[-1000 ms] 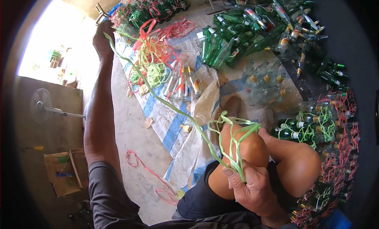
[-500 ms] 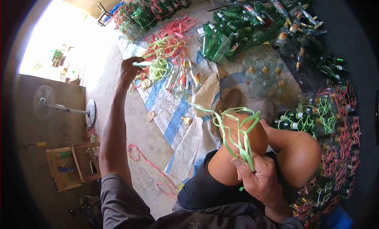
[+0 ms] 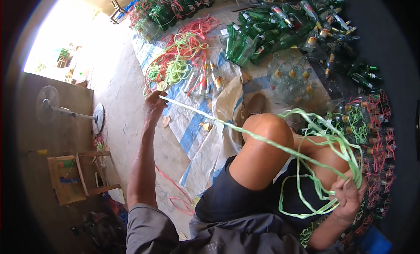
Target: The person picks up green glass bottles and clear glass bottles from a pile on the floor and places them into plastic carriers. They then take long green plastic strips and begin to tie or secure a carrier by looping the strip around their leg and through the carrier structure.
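My left hand (image 3: 154,106) is stretched out ahead over the floor and grips one end of a light green plastic cord (image 3: 245,132). The cord runs taut from it across my bare knee (image 3: 267,131) to my right hand (image 3: 348,197). My right hand is closed on a bundle of loose green loops (image 3: 323,136) of the same cord, low on the right beside my thigh. A heap of green and red cord (image 3: 177,61) lies on the tarp beyond my left hand.
A blue-and-white woven tarp (image 3: 192,131) covers the floor. Green glass bottles (image 3: 262,31) and clear bottles (image 3: 291,77) lie at the top right; netted bottles (image 3: 376,122) line the right. A standing fan (image 3: 52,107) and wooden stools (image 3: 76,177) are at left.
My left hand has drawn back from the far cord heap toward me, still holding the strand. My right hand has swung right and outward, spreading the loops off my knee.
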`<state>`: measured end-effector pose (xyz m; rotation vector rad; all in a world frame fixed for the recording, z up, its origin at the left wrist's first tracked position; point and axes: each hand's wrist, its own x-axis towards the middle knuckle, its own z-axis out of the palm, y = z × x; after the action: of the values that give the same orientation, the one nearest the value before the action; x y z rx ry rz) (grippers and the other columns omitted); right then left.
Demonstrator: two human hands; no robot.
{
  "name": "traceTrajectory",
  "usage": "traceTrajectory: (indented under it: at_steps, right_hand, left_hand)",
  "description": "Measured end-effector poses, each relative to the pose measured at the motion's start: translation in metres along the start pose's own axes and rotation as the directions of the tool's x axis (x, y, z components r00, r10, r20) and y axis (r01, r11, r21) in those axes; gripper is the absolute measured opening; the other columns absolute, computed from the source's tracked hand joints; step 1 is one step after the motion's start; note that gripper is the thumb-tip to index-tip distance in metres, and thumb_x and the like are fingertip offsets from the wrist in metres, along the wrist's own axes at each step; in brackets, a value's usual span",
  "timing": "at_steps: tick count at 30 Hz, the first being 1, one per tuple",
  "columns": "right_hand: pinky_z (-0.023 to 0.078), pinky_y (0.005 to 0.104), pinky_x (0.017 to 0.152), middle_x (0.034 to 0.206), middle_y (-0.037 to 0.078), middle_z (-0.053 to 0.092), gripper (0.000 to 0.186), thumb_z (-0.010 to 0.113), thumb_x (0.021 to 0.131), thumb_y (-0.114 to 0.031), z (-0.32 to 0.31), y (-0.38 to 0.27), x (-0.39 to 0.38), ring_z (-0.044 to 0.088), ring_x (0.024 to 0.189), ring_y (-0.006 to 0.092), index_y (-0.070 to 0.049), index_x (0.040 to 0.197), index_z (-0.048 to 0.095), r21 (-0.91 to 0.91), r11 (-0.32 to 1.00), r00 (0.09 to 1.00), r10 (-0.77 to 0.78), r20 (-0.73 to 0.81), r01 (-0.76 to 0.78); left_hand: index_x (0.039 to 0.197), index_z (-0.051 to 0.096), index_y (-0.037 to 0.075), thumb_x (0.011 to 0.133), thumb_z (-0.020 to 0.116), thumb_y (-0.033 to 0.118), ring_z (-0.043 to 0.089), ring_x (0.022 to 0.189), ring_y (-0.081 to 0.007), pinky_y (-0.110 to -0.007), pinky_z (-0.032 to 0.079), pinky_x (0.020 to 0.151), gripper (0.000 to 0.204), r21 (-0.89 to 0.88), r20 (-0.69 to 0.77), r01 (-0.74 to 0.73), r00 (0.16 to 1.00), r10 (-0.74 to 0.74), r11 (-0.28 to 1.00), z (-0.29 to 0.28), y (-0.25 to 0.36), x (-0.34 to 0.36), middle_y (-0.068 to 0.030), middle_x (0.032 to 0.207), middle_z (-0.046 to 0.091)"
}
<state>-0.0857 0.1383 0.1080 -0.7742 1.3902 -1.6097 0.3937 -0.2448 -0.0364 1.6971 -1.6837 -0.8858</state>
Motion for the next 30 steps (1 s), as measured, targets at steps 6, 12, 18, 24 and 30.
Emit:
traceTrajectory:
  at_steps: [6,12,18,24,30]
  right_hand:
    - [0.027,0.0177,0.043,0.079,0.004,0.053,0.010,0.056,0.110,-0.009,-0.076,-0.004,-0.016,0.034,0.045,0.0003,-0.002,0.105,0.050,0.517,0.841,0.984,-0.176,-0.016,0.159]
    - [0.028,0.0202,0.041,0.067,-0.001,0.045,0.010,0.047,0.113,-0.012,-0.111,-0.041,-0.031,0.034,0.045,0.0031,-0.002,0.113,0.049,0.470,0.840,0.953,-0.302,-0.013,0.272]
    - [0.030,0.0230,0.049,0.070,0.001,0.044,0.017,0.037,0.116,-0.015,-0.176,-0.075,-0.051,0.033,0.051,0.0079,-0.002,0.109,0.045,0.335,0.806,0.871,-0.477,-0.119,0.488]
    - [0.025,0.0289,0.054,0.071,0.001,0.041,0.016,0.035,0.116,-0.015,-0.258,-0.091,-0.086,0.030,0.055,0.0125,-0.007,0.108,0.046,0.226,0.822,0.852,-0.496,-0.166,0.522]
    - [0.027,0.0374,0.066,0.080,0.003,0.034,0.018,0.038,0.114,-0.014,-0.336,-0.109,-0.095,0.035,0.068,0.0154,-0.005,0.099,0.043,0.452,0.665,0.791,-0.585,-0.179,0.594]
  left_hand:
    - [0.107,0.070,-0.002,0.098,0.048,0.000,0.067,0.067,-0.0135,-0.030,0.054,0.062,0.025,-0.007,-0.084,-0.097,0.992,0.096,0.995,-0.004,-0.012,-0.001,-0.0094,0.082,0.071]
    - [0.103,0.073,0.000,0.097,0.052,0.003,0.067,0.063,-0.0136,-0.031,0.054,0.060,0.023,0.136,-0.135,-0.093,0.984,0.112,0.986,0.004,-0.015,0.005,-0.0082,0.073,0.069]
    - [0.106,0.074,0.001,0.096,0.052,0.003,0.069,0.065,-0.0154,-0.033,0.055,0.062,0.025,0.140,-0.111,-0.114,0.985,0.130,0.984,0.022,-0.012,-0.005,-0.0096,0.076,0.071]
    - [0.106,0.073,0.001,0.095,0.052,0.004,0.070,0.067,-0.0168,-0.034,0.055,0.063,0.024,0.210,-0.074,-0.070,0.993,0.087,0.975,0.023,-0.016,-0.021,-0.0105,0.079,0.073]
    - [0.103,0.074,0.002,0.094,0.051,0.003,0.071,0.067,-0.0202,-0.036,0.055,0.064,0.026,0.205,-0.074,-0.101,0.990,0.118,0.974,0.032,-0.039,-0.028,-0.0131,0.077,0.073]
